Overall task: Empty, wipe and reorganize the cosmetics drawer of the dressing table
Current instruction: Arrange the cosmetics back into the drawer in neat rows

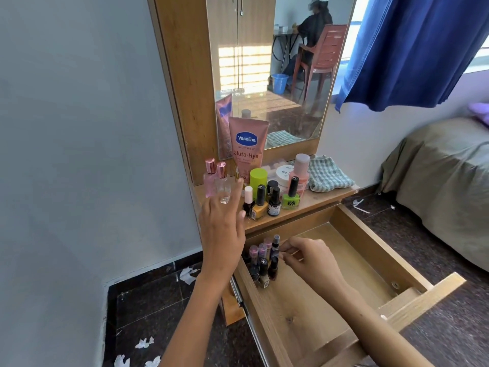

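Note:
The wooden drawer (371, 235) stands pulled out below the dressing table top (312, 202). A cluster of small nail polish bottles (260, 263) stands upright in its far left corner. My right hand (311, 260) reaches into the drawer, its fingertips pinched on a small dark spray bottle (275, 246) in that cluster. My left hand (222, 226) is raised at the table's left edge, fingers spread, against a clear perfume bottle (223, 186) and a pink one (209, 178). A checked cloth (328, 173) lies on the top at the right.
On the top stand a pink Vaseline tube (247, 144), a lime-capped jar (258, 178), a green nail polish (291, 200), several more bottles and a white tub (284, 173), below the mirror (272, 75). A bed (444, 186) is at the right. Paper scraps (188, 275) litter the dark floor.

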